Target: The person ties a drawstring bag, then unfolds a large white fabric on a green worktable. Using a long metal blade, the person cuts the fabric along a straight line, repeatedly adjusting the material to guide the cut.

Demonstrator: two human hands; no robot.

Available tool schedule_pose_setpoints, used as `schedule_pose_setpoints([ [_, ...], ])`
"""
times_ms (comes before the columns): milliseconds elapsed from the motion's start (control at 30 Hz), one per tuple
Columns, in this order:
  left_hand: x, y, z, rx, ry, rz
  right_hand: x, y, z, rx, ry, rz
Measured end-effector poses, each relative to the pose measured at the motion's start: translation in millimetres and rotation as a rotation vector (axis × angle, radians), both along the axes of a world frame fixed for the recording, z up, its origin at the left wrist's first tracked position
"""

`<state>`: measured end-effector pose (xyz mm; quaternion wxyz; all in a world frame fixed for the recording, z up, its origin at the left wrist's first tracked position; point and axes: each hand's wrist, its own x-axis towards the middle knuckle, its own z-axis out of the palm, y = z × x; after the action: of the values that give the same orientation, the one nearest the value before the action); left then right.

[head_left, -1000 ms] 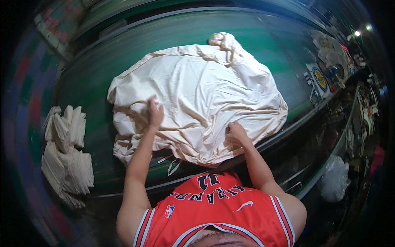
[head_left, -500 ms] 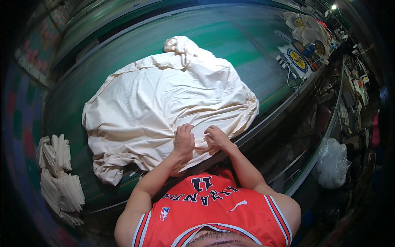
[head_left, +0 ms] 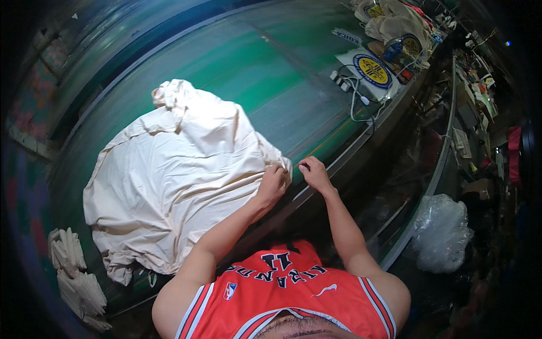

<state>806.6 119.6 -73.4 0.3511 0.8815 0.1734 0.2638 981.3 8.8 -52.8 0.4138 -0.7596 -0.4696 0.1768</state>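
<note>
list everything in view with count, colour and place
crumpled fabric sheet: one, cream, left of centre on the table
long flat table: one, green, beneath the sheet
stacked folded cloths: count unclear, cream, lower left
flat sheet with round emblem: one, white with blue and yellow, upper right
thin electrical cord: count unclear, white, beside the emblem sheet
crinkled plastic bag: one, clear, right
mixed clutter: uncountable, many colours, far right
sleeveless jersey: one, red, bottom centre
left grip: one, bare, at the fabric's right edge
right grip: one, bare, just right of the fabric
</note>
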Motion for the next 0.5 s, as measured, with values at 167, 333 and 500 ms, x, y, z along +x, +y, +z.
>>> schedule_pose_setpoints([
  [167,122,18,-28,0.109,0.295,0.135,113,30,-33,-0.046,0.022,-0.06],
  [333,192,29,-37,0.102,0.31,0.141,211,64,-64,-0.085,-0.076,-0.199],
  [500,222,39,-31,0.075,0.37,0.183,281,118,-75,-0.13,-0.151,-0.347],
])
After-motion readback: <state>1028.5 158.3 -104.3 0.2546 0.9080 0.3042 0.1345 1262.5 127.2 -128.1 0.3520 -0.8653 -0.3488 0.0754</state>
